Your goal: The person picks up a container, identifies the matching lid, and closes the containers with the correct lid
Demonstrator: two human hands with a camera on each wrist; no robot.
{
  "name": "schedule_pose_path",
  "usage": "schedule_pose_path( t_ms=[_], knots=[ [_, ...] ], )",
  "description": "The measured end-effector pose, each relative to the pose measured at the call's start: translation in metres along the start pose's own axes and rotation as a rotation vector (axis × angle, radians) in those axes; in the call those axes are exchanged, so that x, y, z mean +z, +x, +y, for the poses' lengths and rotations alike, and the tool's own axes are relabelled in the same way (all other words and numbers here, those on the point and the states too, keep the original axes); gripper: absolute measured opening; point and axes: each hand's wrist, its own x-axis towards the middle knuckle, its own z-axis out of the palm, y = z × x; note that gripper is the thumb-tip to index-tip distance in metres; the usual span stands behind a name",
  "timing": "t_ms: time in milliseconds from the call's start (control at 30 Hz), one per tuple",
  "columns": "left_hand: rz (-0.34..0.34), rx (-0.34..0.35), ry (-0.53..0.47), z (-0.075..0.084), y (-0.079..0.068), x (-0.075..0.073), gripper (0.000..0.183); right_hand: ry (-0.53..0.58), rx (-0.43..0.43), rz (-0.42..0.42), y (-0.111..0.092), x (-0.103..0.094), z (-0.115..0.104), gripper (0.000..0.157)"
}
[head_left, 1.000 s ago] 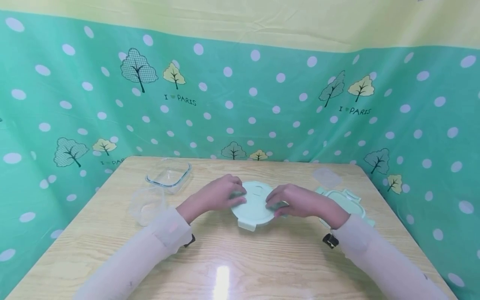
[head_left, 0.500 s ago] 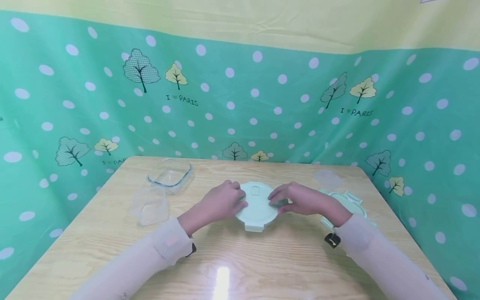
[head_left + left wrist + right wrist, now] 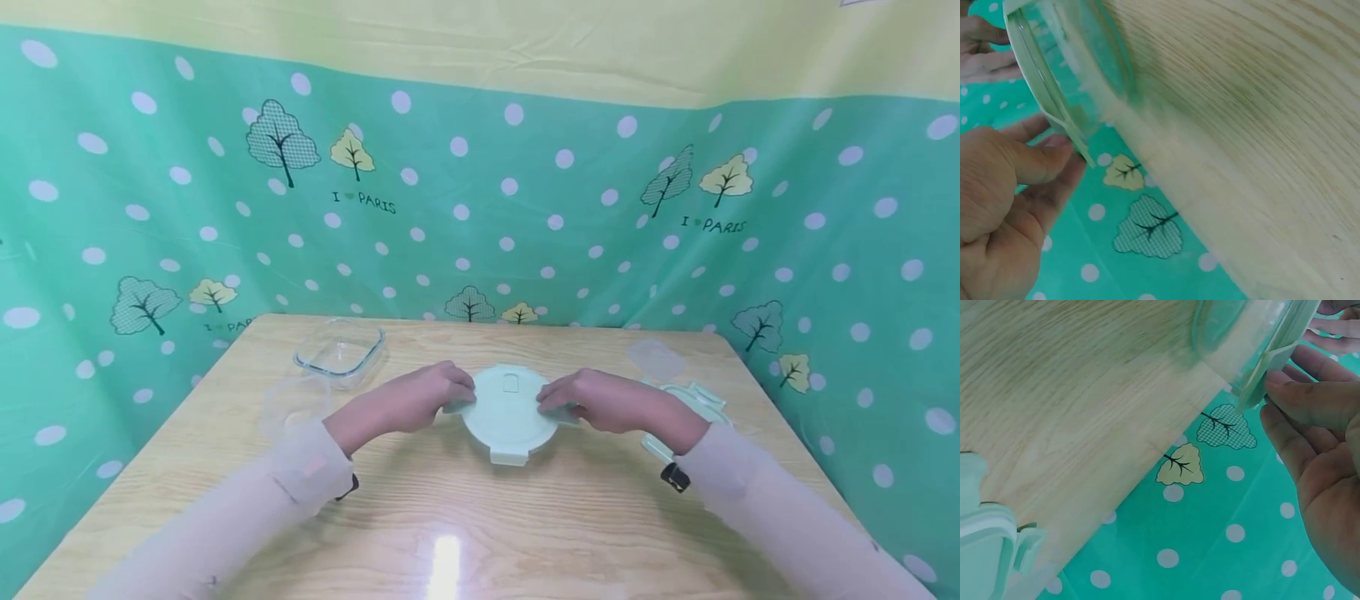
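A round glass food container [image 3: 1079,62] stands on the wooden table with a pale green lid [image 3: 510,412] on top. My left hand [image 3: 427,396] is at the lid's left side, its thumb and fingers pinching the side flap [image 3: 1072,139], which sticks outward. On the opposite side my right hand [image 3: 603,402] holds the other flap [image 3: 1261,378], thumb beneath and fingers over the lid's edge. The front flap [image 3: 508,457] faces me and is untouched. Through the clear wall, the container's inside shows no contents.
A rectangular glass container [image 3: 363,367] stands at the back left, with a clear plastic piece [image 3: 296,408] in front of it. Behind my right wrist lies another green lid [image 3: 701,402], and a thin translucent sheet [image 3: 656,357] lies farther back. A dotted curtain [image 3: 480,208] hangs behind the table.
The lidded container turned slightly, its front flap shifting right. Then my left hand moved outward to the left, from over the lid's edge to its side flap. My right hand stayed nearly in place.
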Motion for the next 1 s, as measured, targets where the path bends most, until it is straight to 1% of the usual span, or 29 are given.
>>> schedule_pose_path(
  t_ms=[67, 133, 333, 467, 700, 900, 1000],
  knots=[
    [0.001, 0.034, -0.012, -0.004, -0.001, 0.000, 0.063, -0.007, 0.002, -0.001, -0.001, 0.000, 0.000, 0.051],
    [0.001, 0.049, -0.014, -0.006, -0.002, 0.001, 0.062, -0.012, -0.003, 0.003, -0.002, 0.000, 0.000, 0.052],
    [-0.034, 0.049, -0.041, -0.006, -0.003, -0.001, 0.052, -0.004, -0.026, 0.022, -0.003, 0.005, 0.003, 0.053],
    [-0.047, 0.063, -0.047, -0.004, -0.004, -0.002, 0.047, -0.001, -0.043, 0.047, -0.004, 0.008, 0.005, 0.051],
    [-0.025, 0.091, -0.040, -0.005, -0.003, 0.001, 0.040, -0.015, -0.054, 0.080, -0.006, 0.010, 0.005, 0.048],
    [0.005, 0.100, -0.032, -0.006, -0.004, 0.003, 0.040, -0.055, -0.062, 0.108, -0.006, 0.013, 0.005, 0.048],
    [0.023, 0.106, -0.022, -0.008, -0.005, 0.006, 0.040, -0.075, -0.082, 0.135, -0.007, 0.015, 0.006, 0.047]
  ],
)
